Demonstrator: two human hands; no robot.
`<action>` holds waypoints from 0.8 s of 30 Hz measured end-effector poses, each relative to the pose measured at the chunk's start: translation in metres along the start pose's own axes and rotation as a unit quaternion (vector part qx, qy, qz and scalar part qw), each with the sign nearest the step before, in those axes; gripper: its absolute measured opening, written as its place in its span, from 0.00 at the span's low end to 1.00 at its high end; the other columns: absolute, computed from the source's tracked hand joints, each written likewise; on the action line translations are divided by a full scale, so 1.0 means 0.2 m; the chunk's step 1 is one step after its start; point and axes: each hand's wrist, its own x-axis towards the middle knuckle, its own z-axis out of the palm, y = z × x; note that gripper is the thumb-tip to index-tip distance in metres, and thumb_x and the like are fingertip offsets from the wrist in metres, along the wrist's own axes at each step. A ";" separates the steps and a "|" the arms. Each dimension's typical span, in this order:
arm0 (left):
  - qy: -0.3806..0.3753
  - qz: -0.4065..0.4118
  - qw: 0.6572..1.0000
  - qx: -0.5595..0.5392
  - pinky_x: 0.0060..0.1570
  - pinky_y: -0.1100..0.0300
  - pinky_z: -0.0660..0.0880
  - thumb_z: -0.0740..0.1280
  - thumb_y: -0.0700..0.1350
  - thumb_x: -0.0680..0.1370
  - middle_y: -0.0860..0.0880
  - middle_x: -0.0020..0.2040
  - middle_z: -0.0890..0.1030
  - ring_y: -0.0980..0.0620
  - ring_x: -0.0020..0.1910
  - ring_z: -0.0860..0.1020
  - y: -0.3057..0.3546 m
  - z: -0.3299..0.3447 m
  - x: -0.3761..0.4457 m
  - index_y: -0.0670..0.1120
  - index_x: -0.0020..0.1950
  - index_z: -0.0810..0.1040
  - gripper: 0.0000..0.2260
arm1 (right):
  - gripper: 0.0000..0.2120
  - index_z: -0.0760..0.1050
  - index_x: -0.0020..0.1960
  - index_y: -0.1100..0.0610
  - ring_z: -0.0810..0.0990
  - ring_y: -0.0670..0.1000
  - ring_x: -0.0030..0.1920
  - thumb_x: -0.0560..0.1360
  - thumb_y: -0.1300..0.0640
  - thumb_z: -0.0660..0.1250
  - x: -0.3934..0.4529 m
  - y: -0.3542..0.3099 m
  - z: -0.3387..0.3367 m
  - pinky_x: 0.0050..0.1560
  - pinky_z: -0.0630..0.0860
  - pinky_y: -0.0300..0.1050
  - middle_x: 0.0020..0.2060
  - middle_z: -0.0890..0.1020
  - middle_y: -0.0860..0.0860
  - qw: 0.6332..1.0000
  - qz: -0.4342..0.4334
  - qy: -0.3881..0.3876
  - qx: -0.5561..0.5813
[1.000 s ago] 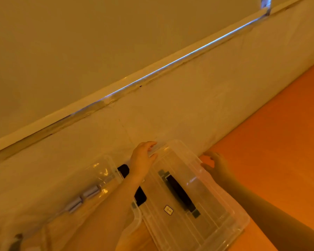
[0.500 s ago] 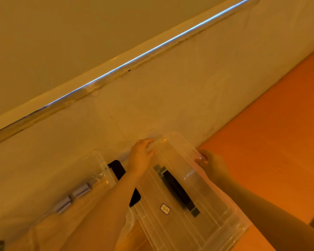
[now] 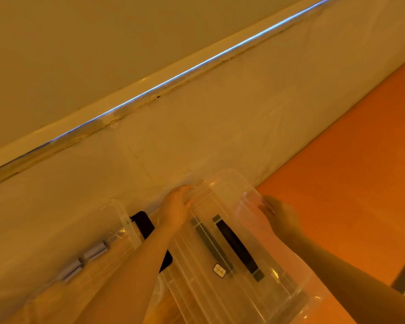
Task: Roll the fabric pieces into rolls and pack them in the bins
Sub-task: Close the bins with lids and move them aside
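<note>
The clear bin (image 3: 232,249) lies between the 2 hands, its long axis running away from the person toward the pale wall (image 3: 197,141), its black handle (image 3: 235,245) along that axis. The left hand (image 3: 175,206) curls over its far left corner; the right hand (image 3: 281,216) grips the right rim. A second bin (image 3: 98,258) sits just left. Both rest on an orange floor (image 3: 348,171). No fabric shows.

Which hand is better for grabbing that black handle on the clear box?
Probably the left hand: it grips the clear bin nearer the black handle; the right hand holds the far side.
</note>
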 end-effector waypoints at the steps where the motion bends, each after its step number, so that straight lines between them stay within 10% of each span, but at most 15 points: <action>1: -0.004 -0.001 1.000 0.000 0.64 0.58 0.69 0.64 0.42 0.79 0.47 0.67 0.73 0.50 0.65 0.72 0.01 0.00 0.00 0.47 0.71 0.69 0.20 | 0.17 0.72 0.67 0.60 0.77 0.56 0.60 0.80 0.57 0.60 0.00 0.00 -0.02 0.55 0.70 0.43 0.62 0.78 0.56 1.000 -0.001 0.001 -0.001; 24: 0.121 0.042 0.992 -0.007 0.62 0.60 0.71 0.62 0.44 0.80 0.46 0.65 0.75 0.50 0.62 0.75 0.29 -0.55 -0.37 0.46 0.68 0.73 0.16 | 0.19 0.72 0.67 0.59 0.75 0.54 0.63 0.78 0.52 0.62 -0.05 -0.51 -0.63 0.62 0.70 0.48 0.65 0.75 0.55 0.991 -0.129 0.000 -0.036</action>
